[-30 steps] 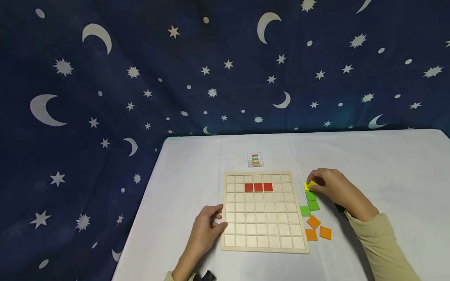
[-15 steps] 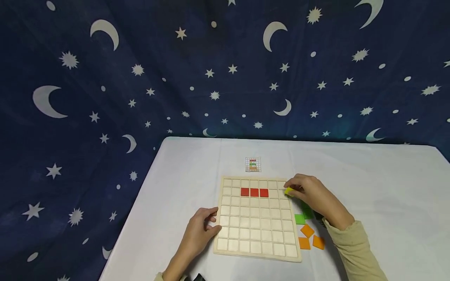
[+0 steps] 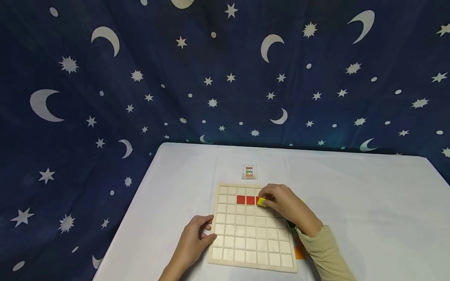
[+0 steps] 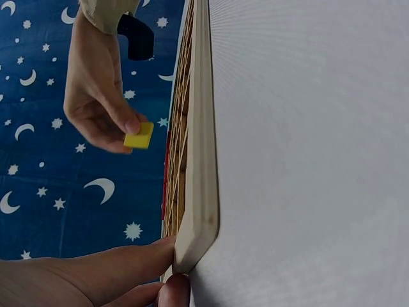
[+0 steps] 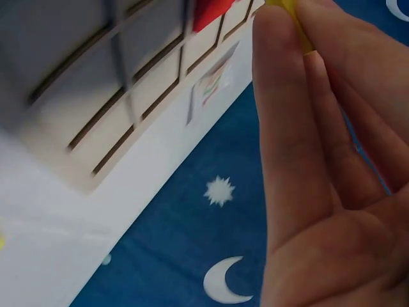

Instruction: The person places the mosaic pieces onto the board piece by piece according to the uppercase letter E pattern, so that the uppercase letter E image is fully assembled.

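Note:
Between the thumb and fingertips of my right hand (image 3: 286, 203) is a yellow square tile (image 3: 261, 201). The hand holds it, tilted, over the wooden grid board (image 3: 246, 242), at the right end of a row of red tiles (image 3: 250, 200); it partly hides the rightmost one. In the left wrist view the yellow tile (image 4: 138, 135) is apart from the board. My left hand (image 3: 191, 238) rests its thumb and fingertips against the board's left edge. In the right wrist view, fingers (image 5: 287, 128) pinch the yellow tile (image 5: 291, 13), mostly out of frame.
A small printed card (image 3: 249, 172) with a coloured grid pattern lies behind the board. An orange tile (image 3: 299, 253) shows beside the board's right edge, partly under the right forearm. A dark cloth (image 3: 228, 70) with moons and stars hangs behind the white table (image 3: 369, 210).
My right hand has picked up the yellow tile from right of the board and carried it left to the red row. My left hand stays at the board's edge. The head view has shifted slightly.

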`<move>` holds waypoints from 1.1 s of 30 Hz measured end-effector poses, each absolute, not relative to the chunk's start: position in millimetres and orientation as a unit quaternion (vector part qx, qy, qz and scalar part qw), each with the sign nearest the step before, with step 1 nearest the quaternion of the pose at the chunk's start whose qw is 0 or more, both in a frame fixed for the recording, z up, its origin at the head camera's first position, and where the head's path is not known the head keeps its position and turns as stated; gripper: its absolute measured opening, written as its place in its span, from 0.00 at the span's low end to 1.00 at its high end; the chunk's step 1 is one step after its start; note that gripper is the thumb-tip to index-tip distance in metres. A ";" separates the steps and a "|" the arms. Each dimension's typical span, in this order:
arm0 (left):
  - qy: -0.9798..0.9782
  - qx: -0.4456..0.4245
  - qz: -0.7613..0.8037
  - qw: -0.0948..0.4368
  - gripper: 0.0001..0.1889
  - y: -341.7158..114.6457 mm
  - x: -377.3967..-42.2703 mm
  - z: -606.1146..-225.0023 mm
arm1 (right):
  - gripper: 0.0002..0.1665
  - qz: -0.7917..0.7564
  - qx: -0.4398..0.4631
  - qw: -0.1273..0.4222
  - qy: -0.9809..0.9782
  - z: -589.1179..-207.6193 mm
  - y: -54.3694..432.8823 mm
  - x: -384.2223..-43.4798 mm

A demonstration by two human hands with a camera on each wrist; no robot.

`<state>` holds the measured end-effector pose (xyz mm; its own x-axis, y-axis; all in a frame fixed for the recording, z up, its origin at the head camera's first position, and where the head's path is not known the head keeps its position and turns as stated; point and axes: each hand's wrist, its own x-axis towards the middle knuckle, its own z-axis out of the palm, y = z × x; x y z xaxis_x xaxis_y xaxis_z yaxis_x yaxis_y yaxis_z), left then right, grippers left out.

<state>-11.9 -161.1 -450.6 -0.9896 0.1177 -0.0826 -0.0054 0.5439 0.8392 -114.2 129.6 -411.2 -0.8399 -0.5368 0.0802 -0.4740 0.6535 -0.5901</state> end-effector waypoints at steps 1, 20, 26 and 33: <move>0.876 0.031 0.477 0.065 0.27 -161.1 -11.9 -451.1 | 0.07 -0.308 -0.284 0.049 0.907 -411.9 126.2 -114.3; 0.873 0.034 0.483 0.058 0.27 -162.3 -11.0 -451.6 | 0.07 -0.318 -0.336 0.061 0.884 -423.3 82.5 -113.6; 0.874 0.025 0.481 0.061 0.27 -160.7 -12.4 -453.0 | 0.08 -0.321 -0.337 0.069 0.882 -427.0 77.7 -113.9; 0.874 0.027 0.481 0.064 0.27 -160.5 -12.1 -454.5 | 0.08 -0.305 -0.336 0.063 0.889 -428.7 75.7 -111.7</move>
<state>-12.1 -160.5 -454.5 -0.9904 0.1087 -0.0859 -0.0142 0.5367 0.8437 -111.7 75.7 -428.7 -0.7664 -0.6356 0.0929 -0.5585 0.5878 -0.5853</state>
